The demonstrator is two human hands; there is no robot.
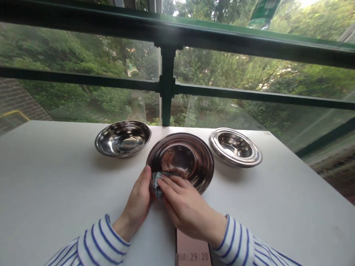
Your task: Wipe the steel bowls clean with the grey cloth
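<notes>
A shiny metal bowl [181, 139] is tilted toward me at the middle of the white table. My left hand [137, 200] grips its left rim, the thumb along the edge and the other fingers hidden behind or under it. My right hand [186, 202] presses a crumpled, patterned grey-green cloth [157, 183] against the bowl's lower left inner side. The fingers of that hand lie over the cloth and partly cover it.
Another metal bowl [123, 139] sits at the back left of the table [60, 186]. At the back right stand nested metal bowls [235, 147]. A phone showing a clock [194, 253] lies near the front edge, partly under my right wrist. Beyond the table runs a green railing [168, 66] with glass.
</notes>
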